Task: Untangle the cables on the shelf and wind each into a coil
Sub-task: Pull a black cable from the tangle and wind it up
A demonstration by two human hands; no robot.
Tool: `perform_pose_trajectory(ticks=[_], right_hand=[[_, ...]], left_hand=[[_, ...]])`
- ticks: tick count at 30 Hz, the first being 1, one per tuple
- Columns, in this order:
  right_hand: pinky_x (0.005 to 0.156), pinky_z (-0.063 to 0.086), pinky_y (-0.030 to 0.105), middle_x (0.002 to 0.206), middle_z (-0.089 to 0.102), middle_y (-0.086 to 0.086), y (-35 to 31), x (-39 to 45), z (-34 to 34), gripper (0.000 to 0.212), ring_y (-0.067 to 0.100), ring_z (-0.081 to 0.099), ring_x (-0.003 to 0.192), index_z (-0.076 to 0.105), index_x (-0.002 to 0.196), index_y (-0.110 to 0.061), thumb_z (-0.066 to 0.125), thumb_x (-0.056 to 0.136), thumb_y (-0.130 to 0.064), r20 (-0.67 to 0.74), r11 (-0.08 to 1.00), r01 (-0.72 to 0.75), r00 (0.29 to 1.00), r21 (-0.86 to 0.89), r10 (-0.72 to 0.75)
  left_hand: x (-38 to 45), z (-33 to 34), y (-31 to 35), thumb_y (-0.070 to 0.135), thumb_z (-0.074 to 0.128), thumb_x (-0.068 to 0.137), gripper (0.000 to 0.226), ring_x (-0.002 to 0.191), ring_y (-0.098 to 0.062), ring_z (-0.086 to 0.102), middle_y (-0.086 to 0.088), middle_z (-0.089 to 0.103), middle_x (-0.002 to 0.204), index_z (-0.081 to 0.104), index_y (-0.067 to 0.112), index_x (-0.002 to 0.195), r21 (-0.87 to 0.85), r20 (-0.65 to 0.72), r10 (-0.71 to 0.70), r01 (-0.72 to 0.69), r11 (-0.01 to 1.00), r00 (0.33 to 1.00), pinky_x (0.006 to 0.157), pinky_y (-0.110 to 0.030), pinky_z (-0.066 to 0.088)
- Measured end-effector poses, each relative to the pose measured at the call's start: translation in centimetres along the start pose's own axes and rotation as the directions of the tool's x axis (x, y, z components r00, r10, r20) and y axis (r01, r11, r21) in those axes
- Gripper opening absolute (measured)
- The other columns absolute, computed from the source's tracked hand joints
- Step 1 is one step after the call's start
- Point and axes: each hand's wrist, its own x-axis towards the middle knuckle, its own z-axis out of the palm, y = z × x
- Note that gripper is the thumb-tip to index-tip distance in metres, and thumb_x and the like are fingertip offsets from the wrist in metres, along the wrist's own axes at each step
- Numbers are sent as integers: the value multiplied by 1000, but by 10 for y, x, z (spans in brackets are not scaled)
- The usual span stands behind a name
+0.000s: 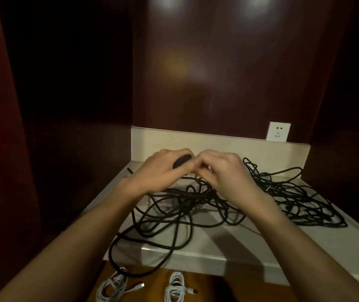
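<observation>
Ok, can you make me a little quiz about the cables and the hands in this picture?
1. True or false: the black cables on the shelf are all neatly coiled.
2. Which hand holds a small wound-up bundle of black cable? A) left hand B) right hand C) neither
3. Fill in: the two coiled cables lying below the shelf are ____ in colour.

Key
1. False: most lie in a loose tangle, and one loop hangs over the front edge.
2. A: its fingers curl round the bundle, while the right hand pinches a strand beside it.
3. White.
</observation>
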Motion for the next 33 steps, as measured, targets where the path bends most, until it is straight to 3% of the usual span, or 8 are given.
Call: perform_pose_trajectory(ticks=[4,8,11,16,22,26,30,33], right_hand=[[59,49,37,67,55,-13,5,14,-2,31,13,55,61,59,81,-19,73,79,-46,82,986,-147,987,84,141],[54,38,24,65,59,-1,6,26,3,31,4,46,54,55,82,-16,82,78,-30,174,849,-412,911,331,374],[50,38,23,59,53,-1,5,22,10,21,9,45,51,53,85,-12,71,91,-21,293,590,-525,845,614,448],[57,37,22,59,50,-1,13,-16,33,26,8,45,55,58,86,-5,52,102,-25,348,532,-568,817,628,460],[58,38,29,64,48,8,30,-22,54,34,15,44,59,57,84,-3,49,103,-29,197,662,-551,823,508,533],[62,39,37,66,51,8,46,-11,74,38,19,47,62,55,80,-5,49,103,-35,111,692,-591,787,414,606],[61,41,38,64,51,4,47,-12,90,39,17,46,59,55,81,-7,49,102,-40,163,620,-655,733,432,661],[59,40,33,62,47,-3,52,-11,88,34,10,44,57,53,81,-11,54,99,-40,297,428,-696,667,577,684]], left_hand=[[-1,3,0,67,62,81,41,79,-7,65,8,69,85,65,33,104,27,203,-98,95,995,974,74,-35,53],[5,3,-9,16,59,91,19,60,-1,50,11,57,69,61,32,81,-190,72,-172,183,965,982,63,-29,38],[9,6,-8,13,53,88,10,61,-9,49,3,56,66,63,13,86,-488,-12,-266,227,843,964,58,-22,36],[14,-1,-6,13,39,98,23,51,-9,36,-1,52,66,62,13,96,-857,80,-426,280,432,901,41,-17,22],[27,1,-5,18,36,98,22,50,-9,37,-1,49,69,57,11,92,-968,223,-423,252,14,878,38,-17,20],[45,16,-8,18,38,99,21,50,-10,38,-1,51,72,56,13,90,-986,119,-590,164,23,799,37,-18,24],[49,30,-15,18,40,100,28,69,-13,56,-6,69,90,66,14,109,-994,24,-673,87,60,739,51,-20,39],[45,33,-24,23,33,99,41,120,-17,60,-6,70,125,65,17,125,-990,81,-586,134,47,806,101,-36,42]])
